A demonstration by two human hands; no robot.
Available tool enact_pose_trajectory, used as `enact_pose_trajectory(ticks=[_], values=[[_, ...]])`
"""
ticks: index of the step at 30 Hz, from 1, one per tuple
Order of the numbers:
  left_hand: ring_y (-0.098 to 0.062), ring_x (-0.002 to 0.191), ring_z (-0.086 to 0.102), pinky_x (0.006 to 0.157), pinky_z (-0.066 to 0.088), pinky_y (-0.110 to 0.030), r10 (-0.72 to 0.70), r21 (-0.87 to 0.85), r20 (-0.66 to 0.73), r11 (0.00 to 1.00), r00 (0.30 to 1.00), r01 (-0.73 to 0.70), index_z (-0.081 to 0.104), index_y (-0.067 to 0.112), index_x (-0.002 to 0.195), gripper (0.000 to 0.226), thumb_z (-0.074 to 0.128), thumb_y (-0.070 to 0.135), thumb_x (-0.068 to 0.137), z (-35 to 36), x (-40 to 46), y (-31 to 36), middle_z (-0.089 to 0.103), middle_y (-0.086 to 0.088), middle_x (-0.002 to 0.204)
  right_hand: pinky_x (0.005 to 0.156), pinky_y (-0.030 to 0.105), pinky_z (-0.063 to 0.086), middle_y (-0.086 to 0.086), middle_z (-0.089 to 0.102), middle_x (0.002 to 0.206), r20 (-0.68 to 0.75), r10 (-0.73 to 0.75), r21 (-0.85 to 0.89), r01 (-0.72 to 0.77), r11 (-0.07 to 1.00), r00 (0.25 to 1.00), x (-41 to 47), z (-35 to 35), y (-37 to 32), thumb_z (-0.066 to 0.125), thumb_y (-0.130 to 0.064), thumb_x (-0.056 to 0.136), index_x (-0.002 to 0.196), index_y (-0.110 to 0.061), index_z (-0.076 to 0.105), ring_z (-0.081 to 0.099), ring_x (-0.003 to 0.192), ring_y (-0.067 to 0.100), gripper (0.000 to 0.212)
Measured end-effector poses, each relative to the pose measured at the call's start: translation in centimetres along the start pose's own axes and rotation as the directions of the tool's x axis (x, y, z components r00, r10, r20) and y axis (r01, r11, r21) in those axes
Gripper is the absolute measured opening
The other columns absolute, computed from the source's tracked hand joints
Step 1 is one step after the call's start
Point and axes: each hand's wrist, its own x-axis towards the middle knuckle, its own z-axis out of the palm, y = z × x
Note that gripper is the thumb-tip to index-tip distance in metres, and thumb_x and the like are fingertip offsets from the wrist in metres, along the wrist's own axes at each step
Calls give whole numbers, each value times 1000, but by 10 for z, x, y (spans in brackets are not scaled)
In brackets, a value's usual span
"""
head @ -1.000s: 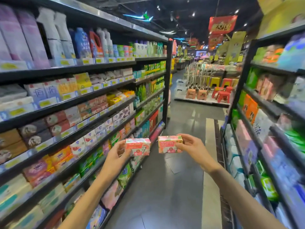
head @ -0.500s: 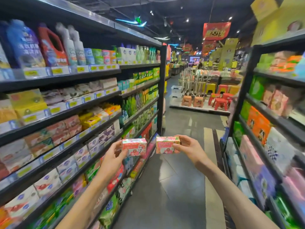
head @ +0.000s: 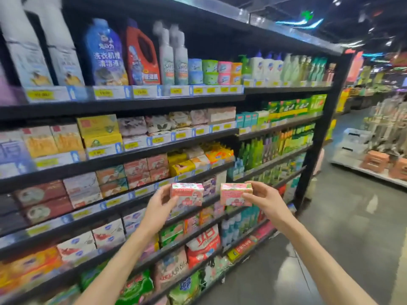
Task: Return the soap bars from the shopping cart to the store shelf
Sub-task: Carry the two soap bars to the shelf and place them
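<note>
I hold two pink boxed soap bars out in front of the black store shelf [head: 136, 155]. My left hand [head: 159, 204] grips one pink soap box [head: 187, 194] by its left end. My right hand [head: 265, 200] grips the other pink soap box [head: 235, 194] by its right end. Both boxes hang level, a small gap apart, in front of the shelf tier whose edge carries price tags. Similar pink soap boxes [head: 146, 170] are stacked on the tier just above and left of my hands. No shopping cart is in view.
The shelf unit fills the left side, with detergent bottles [head: 103, 53] on top, soap boxes in the middle tiers and bagged goods [head: 203, 245] below. A grey aisle floor [head: 343, 227] runs to the right. A low display platform with orange stools [head: 375, 164] stands at far right.
The view has turned left from looking down the aisle to facing the soap shelf. Both hands still hold their boxes and have come closer to the shelf front.
</note>
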Motion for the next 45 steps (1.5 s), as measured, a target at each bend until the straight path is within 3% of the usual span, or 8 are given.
enact_pose_trajectory(ticks=[6,12,18,23,25,29,35,45], values=[[18,100,52,85,43,-7,-89,30,-260,994,961,101,50,28,132,33,59,19,102,-17,22,-9,56,26,115,75,16,54,-10,76,101,240,-67,21,64,998,968,98,31,-2,76,-19,88,112,-30,67,71,94,1,28],[-4,128,46,99,38,-16,-169,18,-401,981,900,192,46,25,143,43,60,25,102,-45,39,-31,52,13,136,74,11,53,-17,72,92,380,-114,63,97,993,918,160,88,4,76,-19,88,103,-35,66,69,89,-4,24],[-4,122,51,101,38,-22,-162,50,-445,977,881,205,49,21,141,42,61,22,101,-69,72,-57,55,9,133,66,2,46,-30,59,102,438,-129,83,103,991,890,204,141,17,77,-29,87,128,-27,58,59,86,-20,46],[-12,120,60,97,46,-21,-175,44,-455,975,873,219,50,14,137,39,62,16,100,-89,109,-76,64,6,124,87,16,52,-23,64,112,442,-126,74,103,992,888,232,168,19,76,-38,86,133,-22,59,62,100,-9,53],[-9,111,61,89,44,-14,-161,80,-468,971,869,223,51,14,133,36,63,17,99,-91,122,-81,62,10,117,72,7,49,-26,61,104,440,-127,81,102,992,889,240,178,15,76,-32,87,130,-24,57,61,90,-16,48],[-15,111,60,95,47,-30,-149,175,-479,950,865,260,54,13,133,39,64,29,99,-92,139,-100,61,1,125,60,-1,44,-26,57,94,440,-127,73,106,992,889,258,193,18,74,-20,89,122,-23,56,60,73,-23,38],[-25,117,62,98,52,-43,-156,344,-474,873,866,346,50,16,130,40,59,40,100,-92,149,-125,55,-4,127,65,5,45,-6,61,120,463,-127,26,130,991,877,279,210,28,78,-28,85,137,-9,54,59,100,3,60],[-35,126,56,102,49,-53,-120,501,-594,719,796,482,54,11,135,49,68,34,95,-88,156,-144,59,-16,135,77,16,50,-4,70,110,491,-115,-45,157,987,864,291,234,44,81,-34,82,121,-14,62,66,101,10,48]])
